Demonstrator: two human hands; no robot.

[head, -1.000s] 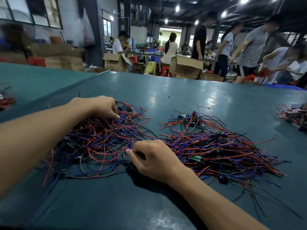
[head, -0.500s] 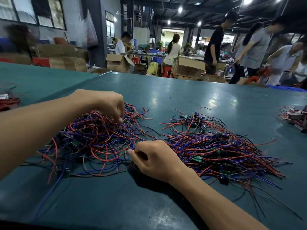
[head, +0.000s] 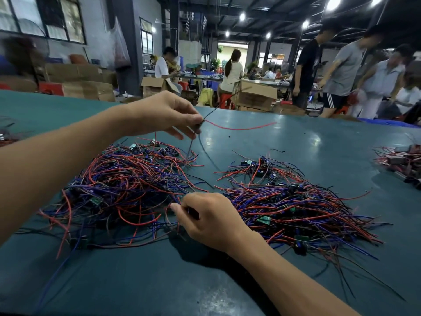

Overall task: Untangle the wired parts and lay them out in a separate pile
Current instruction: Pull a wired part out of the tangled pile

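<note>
A: Head cam: what are the hands doing?
B: My left hand (head: 164,112) pinches one wired part (head: 198,126) in the air above the far edge of the tangled pile (head: 118,183). Its red lead (head: 239,128) sticks out right, dark leads (head: 190,145) hang down.
A: Right?
B: My right hand (head: 211,217) is curled, pinching strands at that pile's near right edge. It sits between that pile and the second pile (head: 296,201), on the right of the green table (head: 319,137).

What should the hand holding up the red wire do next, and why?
Probably carry the left hand rightward and lay its wired part on the right pile. The part hangs above the tangled pile, its red wire sticking out free, while the right hand grips wires at that tangle's edge.
</note>
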